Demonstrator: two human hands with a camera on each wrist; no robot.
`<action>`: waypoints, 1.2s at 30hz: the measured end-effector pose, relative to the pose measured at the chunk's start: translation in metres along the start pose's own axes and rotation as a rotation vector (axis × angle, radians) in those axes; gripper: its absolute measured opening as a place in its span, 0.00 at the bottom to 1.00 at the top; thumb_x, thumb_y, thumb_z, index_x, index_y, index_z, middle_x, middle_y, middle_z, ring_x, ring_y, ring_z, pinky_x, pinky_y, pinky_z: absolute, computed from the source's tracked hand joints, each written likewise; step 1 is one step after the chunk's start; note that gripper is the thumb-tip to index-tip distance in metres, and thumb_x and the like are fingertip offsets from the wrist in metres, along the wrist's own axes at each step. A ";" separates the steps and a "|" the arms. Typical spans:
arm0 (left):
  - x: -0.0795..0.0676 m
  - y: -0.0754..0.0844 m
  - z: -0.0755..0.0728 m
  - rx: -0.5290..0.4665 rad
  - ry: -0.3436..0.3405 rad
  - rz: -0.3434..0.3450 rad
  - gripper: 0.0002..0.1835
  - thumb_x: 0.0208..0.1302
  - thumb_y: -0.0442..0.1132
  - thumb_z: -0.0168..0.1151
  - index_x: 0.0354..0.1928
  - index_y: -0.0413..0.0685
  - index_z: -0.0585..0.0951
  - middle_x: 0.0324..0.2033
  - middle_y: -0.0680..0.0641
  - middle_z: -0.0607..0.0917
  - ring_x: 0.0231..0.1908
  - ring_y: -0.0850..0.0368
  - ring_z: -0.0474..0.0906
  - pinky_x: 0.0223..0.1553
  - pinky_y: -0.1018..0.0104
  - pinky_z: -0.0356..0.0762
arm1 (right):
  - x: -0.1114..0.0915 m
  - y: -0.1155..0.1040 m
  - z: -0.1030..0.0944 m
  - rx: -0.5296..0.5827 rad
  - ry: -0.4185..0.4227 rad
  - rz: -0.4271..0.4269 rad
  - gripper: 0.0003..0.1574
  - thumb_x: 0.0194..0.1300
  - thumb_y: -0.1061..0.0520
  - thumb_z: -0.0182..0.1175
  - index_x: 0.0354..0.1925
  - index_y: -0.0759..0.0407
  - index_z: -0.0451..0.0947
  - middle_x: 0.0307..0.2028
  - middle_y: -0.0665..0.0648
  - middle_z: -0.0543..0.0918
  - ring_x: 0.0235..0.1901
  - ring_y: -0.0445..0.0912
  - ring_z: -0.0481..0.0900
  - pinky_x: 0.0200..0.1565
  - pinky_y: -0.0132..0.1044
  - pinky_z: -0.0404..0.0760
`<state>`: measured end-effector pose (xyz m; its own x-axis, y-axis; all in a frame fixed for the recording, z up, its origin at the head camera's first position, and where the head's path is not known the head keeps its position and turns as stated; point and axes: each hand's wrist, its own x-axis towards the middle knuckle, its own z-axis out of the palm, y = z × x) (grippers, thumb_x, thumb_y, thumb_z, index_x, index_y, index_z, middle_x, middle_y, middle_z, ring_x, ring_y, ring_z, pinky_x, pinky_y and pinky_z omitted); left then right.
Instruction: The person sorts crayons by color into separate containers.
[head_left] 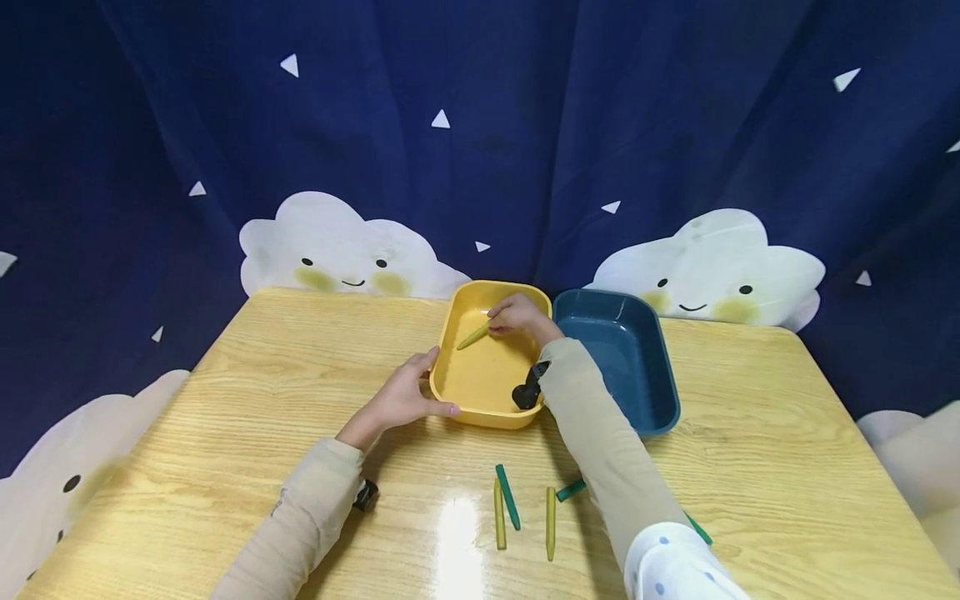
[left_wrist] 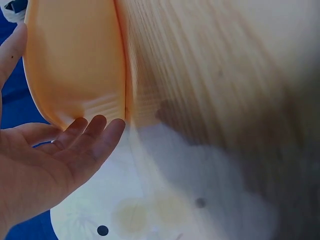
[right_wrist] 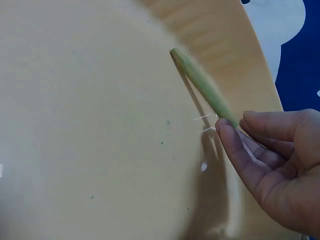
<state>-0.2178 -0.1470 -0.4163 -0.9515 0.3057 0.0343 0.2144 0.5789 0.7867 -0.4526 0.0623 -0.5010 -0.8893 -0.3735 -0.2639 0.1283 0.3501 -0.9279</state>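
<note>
Inside the yellow tray, my right hand pinches a yellow crayon by one end between thumb and fingertips. The crayon's other end points down toward the tray floor; whether it touches is hard to tell. My left hand rests against the tray's near left corner, its thumb along the front and its fingers at the left side. In the left wrist view those fingers lie fairly straight against the outer wall.
A dark blue tray stands right beside the yellow one, partly behind the right forearm. Nearer on the wooden table lie green crayons and yellow crayons, some partly hidden by the right sleeve. A blue curtain hangs behind.
</note>
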 end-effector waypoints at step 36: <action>-0.001 0.003 -0.001 -0.032 -0.024 -0.016 0.57 0.41 0.45 0.75 0.66 0.30 0.51 0.61 0.31 0.62 0.55 0.43 0.66 0.58 0.52 0.61 | -0.160 -0.106 -0.006 0.152 0.000 -0.101 0.26 0.59 0.67 0.57 0.56 0.75 0.67 0.34 0.59 0.81 0.30 0.45 0.81 0.44 0.43 0.78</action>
<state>-0.2163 -0.1463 -0.4133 -0.9492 0.3145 0.0068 0.1912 0.5598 0.8063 -0.3268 0.0897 -0.3586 -0.9010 -0.4004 -0.1669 0.1028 0.1769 -0.9789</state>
